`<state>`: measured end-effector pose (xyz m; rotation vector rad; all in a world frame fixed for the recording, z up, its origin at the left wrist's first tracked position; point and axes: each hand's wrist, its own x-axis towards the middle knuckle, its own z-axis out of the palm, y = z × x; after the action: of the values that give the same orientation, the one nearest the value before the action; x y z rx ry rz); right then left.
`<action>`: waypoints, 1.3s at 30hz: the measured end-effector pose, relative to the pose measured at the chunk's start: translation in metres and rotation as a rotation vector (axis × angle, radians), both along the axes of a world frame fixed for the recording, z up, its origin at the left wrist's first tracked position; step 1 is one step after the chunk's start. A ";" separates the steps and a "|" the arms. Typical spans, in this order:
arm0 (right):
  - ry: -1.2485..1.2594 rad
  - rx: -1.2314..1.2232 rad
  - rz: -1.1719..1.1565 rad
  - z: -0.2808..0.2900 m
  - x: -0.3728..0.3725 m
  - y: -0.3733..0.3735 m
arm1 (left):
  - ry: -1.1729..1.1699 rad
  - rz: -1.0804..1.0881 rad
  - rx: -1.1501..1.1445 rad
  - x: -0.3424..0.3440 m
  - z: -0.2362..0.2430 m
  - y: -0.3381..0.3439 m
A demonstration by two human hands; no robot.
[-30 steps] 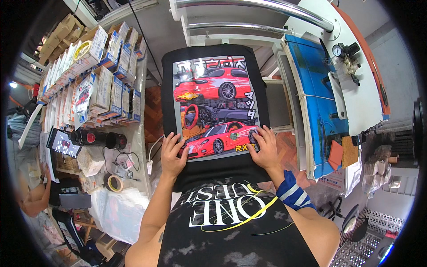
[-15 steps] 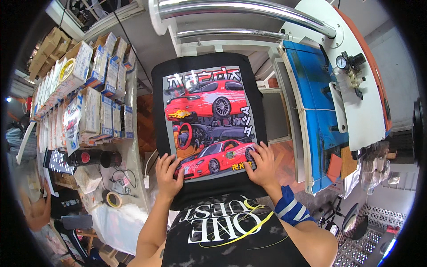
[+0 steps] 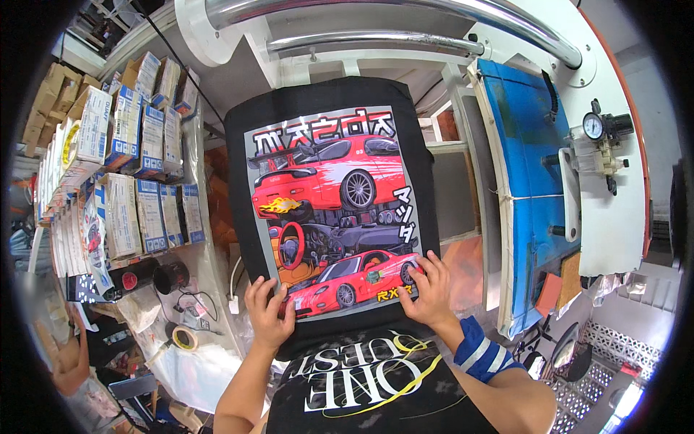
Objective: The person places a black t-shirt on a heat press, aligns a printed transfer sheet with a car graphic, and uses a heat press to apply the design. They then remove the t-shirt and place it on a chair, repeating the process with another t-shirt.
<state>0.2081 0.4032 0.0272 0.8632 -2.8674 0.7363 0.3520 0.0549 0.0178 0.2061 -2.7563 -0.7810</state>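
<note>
A black T-shirt (image 3: 425,196) is spread on the press's platen, with a large print sheet (image 3: 329,224) of red cars and a dashboard on a pale backing lying on it. My left hand (image 3: 270,315) rests at the sheet's lower left corner, fingers slightly apart on the edge. My right hand (image 3: 426,293) rests at the lower right corner with its fingers spread. A blue cloth (image 3: 483,351) with white stripes is around my right forearm.
Chrome bars (image 3: 376,45) cross beyond the shirt. At right are a blue padded board (image 3: 520,217) and a pressure gauge (image 3: 593,126). At left, stacked boxes (image 3: 126,213) and a tape roll (image 3: 184,336) sit on a table. Another person's arm (image 3: 69,362) shows at far left.
The view has shifted, so shirt, sheet and both hands appear lower in the picture, and the chrome bars appear larger. My hands stay at the sheet's lower corners.
</note>
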 end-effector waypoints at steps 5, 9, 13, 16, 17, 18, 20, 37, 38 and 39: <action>0.014 0.006 0.020 0.002 -0.004 -0.001 | 0.008 0.000 0.005 -0.002 0.002 0.001; 0.012 -0.013 -0.002 0.004 -0.003 -0.003 | 0.016 -0.009 0.003 -0.003 0.004 0.000; 0.019 -0.022 -0.009 0.004 -0.002 -0.003 | 0.033 0.005 0.014 -0.004 0.002 0.002; 0.016 -0.015 -0.009 0.003 -0.002 -0.003 | 0.030 0.017 0.003 -0.003 0.001 0.002; 0.014 -0.012 -0.009 0.003 -0.002 -0.002 | 0.026 0.020 -0.006 -0.003 0.001 0.002; 0.012 -0.009 -0.008 0.002 -0.002 -0.002 | 0.031 0.015 0.001 -0.003 0.001 0.002; 0.017 -0.008 0.001 0.001 -0.002 -0.002 | 0.037 0.027 0.011 0.001 0.001 0.002; 0.027 -0.014 0.049 -0.002 0.000 -0.002 | 0.078 0.038 0.015 0.000 0.001 -0.001; 0.027 -0.017 0.048 -0.002 0.001 -0.002 | 0.077 0.037 0.017 0.000 0.001 -0.001; 0.026 -0.019 0.048 -0.002 0.001 -0.002 | 0.075 0.035 0.019 0.000 0.001 -0.001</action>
<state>0.2089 0.4014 0.0251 0.9348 -2.8218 0.7508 0.3517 0.0541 0.0187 0.2229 -2.6684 -0.7900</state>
